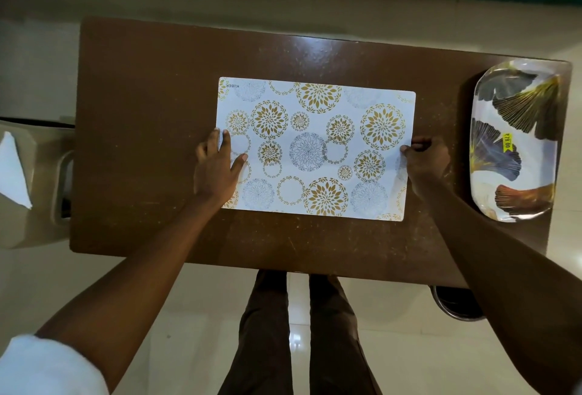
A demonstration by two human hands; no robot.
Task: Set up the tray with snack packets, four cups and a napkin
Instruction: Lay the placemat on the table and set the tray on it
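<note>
A white placemat [315, 149] with gold and grey flower circles lies flat in the middle of the brown table [151, 105]. My left hand [217, 168] rests flat on the mat's left edge, fingers spread. My right hand [425, 165] pinches the mat's right edge between thumb and fingers. An empty oval tray [516, 142] with a leaf pattern and a yellow price sticker sits at the table's right end, apart from my right hand. A white folded napkin [14, 171] lies on a beige surface left of the table. No cups or snack packets are in view.
A beige chair or stand [37, 180] stands against the table's left side. A dark round metal vessel [456, 303] sits on the floor under the table's near right corner. My legs stand at the table's near edge.
</note>
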